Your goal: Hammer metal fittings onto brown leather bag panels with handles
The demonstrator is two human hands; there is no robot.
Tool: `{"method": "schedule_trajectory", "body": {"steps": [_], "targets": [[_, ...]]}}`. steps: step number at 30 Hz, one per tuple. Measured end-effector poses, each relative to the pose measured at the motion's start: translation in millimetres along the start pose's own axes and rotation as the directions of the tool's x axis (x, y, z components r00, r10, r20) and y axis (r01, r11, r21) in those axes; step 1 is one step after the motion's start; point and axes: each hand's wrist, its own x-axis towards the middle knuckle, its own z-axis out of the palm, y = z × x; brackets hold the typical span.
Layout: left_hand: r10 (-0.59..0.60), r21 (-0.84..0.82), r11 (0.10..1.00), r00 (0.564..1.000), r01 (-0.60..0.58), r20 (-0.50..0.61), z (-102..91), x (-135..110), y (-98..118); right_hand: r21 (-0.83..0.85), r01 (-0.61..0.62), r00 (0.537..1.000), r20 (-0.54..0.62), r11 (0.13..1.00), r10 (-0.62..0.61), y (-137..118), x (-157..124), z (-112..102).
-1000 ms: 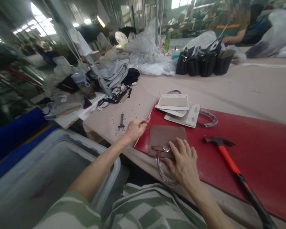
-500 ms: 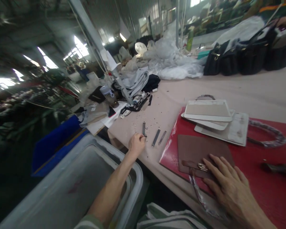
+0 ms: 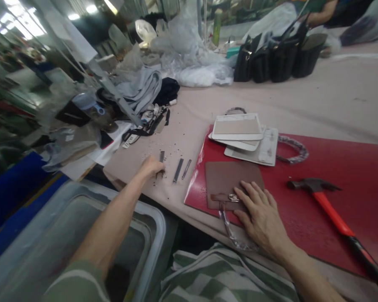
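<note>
My left hand (image 3: 151, 167) is at the table's near edge, fingertips pinched together beside a dark metal strip (image 3: 161, 157). Tiny loose bits lie scattered around it; whatever the fingers pinch is too small to make out. My right hand (image 3: 262, 213) lies spread, fingers resting on the lower right of a brown leather panel (image 3: 229, 176). A shiny metal buckle (image 3: 233, 198) on a short strap sits just left of its fingertips. From the panel's lower edge a plastic-wrapped handle (image 3: 229, 233) hangs toward me. The panel rests on a red board (image 3: 302, 167).
Right of my right hand lies a claw hammer (image 3: 332, 214) with a red handle. A second metal strip (image 3: 178, 171) and a thin rod (image 3: 186, 169) lie near the board. Pale panels (image 3: 252, 147) are stacked behind. Black bags (image 3: 280, 58) stand farther back; a grey bin (image 3: 159, 222) is below left.
The view has swung to the right, bringing the whole hammer into sight. My left hand stays among the tiny bits by the metal strip. My right hand remains on the leather panel.
</note>
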Motion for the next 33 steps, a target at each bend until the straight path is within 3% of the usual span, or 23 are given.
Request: {"method": "schedule_trajectory", "body": {"steps": [5, 6, 8, 10, 11, 14, 17, 23, 28, 33], "targets": [[0.104, -0.362, 0.930, 0.989, -0.061, 0.102, -7.7, -28.3, -8.3, 0.050, -0.035, 0.999, 0.017, 0.998, 0.034, -5.1, 0.3, -4.2], [0.155, -0.498, 0.864, 0.981, -0.077, 0.116, -4.9, -37.8, -10.1, 0.060, -0.039, 0.999, 0.021, 0.997, 0.038, -5.5, 0.3, -4.6], [0.261, -0.771, 0.632, 0.958, -0.076, 0.119, 8.6, -59.7, -13.3, 0.077, -0.049, 0.999, 0.026, 0.996, 0.047, -5.9, 0.2, -5.3], [0.337, -0.906, 0.417, 0.938, -0.068, 0.085, 31.2, -83.7, -15.5, 0.087, -0.055, 0.998, 0.032, 0.995, 0.052, -5.9, -0.3, -6.1], [0.355, -0.924, 0.372, 0.934, -0.094, 0.048, 44.3, -95.8, -16.0, 0.090, -0.056, 0.998, 0.035, 0.994, 0.053, -5.8, -0.5, -6.5], [0.427, -0.897, 0.366, 0.901, -0.246, -0.073, 81.1, -128.1, -15.0, 0.096, -0.054, 0.998, 0.040, 0.994, 0.051, -5.4, -0.5, -7.2], [0.545, -0.808, 0.409, 0.824, -0.423, -0.155, 102.8, -148.7, -12.6, 0.103, -0.056, 0.998, 0.039, 0.993, 0.052, -5.6, 1.1, -7.3], [0.682, -0.679, 0.354, 0.674, -0.643, -0.283, 113.0, -159.6, -13.0, 0.121, -0.067, 0.997, 0.057, 0.990, 0.061, -7.7, 3.9, -9.0], [0.774, -0.532, 0.248, 0.496, -0.809, -0.394, 118.9, -162.7, -13.1, 0.122, -0.080, 0.995, 0.065, 0.989, 0.072, -7.9, 2.9, -9.5], [0.804, -0.488, 0.217, 0.439, -0.845, -0.402, 127.1, -163.9, -13.1, 0.113, -0.080, 0.995, 0.071, 0.990, 0.072, -7.5, 2.7, -8.7]]}}
